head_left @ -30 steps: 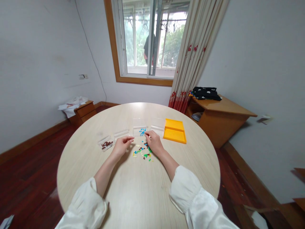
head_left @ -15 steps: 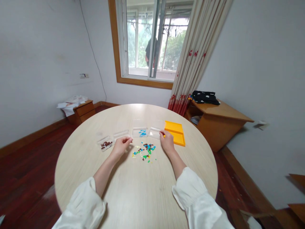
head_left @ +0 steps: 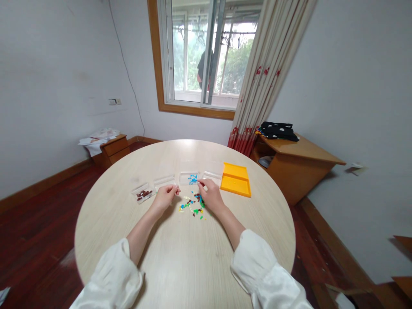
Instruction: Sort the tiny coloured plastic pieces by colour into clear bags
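My left hand (head_left: 165, 198) hovers at the left of a loose pile of small plastic building bricks (head_left: 196, 210) in brown, green, blue and yellow. Its thumb and fingers are pinched together; whatever they hold is too small to make out. My right hand (head_left: 210, 196) covers the pile's right part, fingers closed, tips at the front right corner of a clear box (head_left: 184, 179) with blue bricks (head_left: 193, 177) in it. Any piece between those fingertips cannot be made out. A clear box at the far left holds brown bricks (head_left: 144, 195).
A second clear box (head_left: 164, 180) stands behind my left hand, another (head_left: 212, 175) behind my right. An open yellow case (head_left: 236, 171) lies to the right on the round table (head_left: 180, 266). Beyond the table are a wooden desk (head_left: 305, 150) and a window.
My right hand has moved left, from the yellow case's near left side to the box of blue bricks. My left hand has stayed almost in place, still pinched.
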A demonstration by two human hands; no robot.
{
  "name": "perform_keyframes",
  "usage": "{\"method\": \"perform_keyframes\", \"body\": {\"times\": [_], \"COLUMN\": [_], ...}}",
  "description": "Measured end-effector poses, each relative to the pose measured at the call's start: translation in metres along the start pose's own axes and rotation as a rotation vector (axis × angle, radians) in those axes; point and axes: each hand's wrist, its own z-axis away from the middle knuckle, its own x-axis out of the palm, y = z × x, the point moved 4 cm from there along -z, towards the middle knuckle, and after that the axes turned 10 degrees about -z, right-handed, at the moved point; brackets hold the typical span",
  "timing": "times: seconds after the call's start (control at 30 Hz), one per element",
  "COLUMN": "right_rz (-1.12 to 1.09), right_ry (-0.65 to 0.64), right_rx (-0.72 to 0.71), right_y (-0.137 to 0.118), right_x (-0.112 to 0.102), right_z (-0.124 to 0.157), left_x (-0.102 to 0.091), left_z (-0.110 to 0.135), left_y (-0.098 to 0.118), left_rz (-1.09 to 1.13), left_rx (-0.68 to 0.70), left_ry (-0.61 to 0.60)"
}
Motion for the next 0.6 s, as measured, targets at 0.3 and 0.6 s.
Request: {"method": "perform_keyframes", "body": {"times": [0.3, 0.6], "right_rz": [-0.04, 0.037], "right_ry": [-0.15, -0.143], "right_rx": [-0.074, -0.11], "right_y": [-0.039, -0.041], "right_x": [0.032, 0.029], "right_z": [0.013, 0.012], "left_x": [0.007, 0.011], "left_z": [0.009, 0.009], "left_y": [0.015, 0.012], "left_rz": [-0.082, -0.096], "left_rx": [0.104, 0.125], "left_ry": [-0.104, -0.167]}}
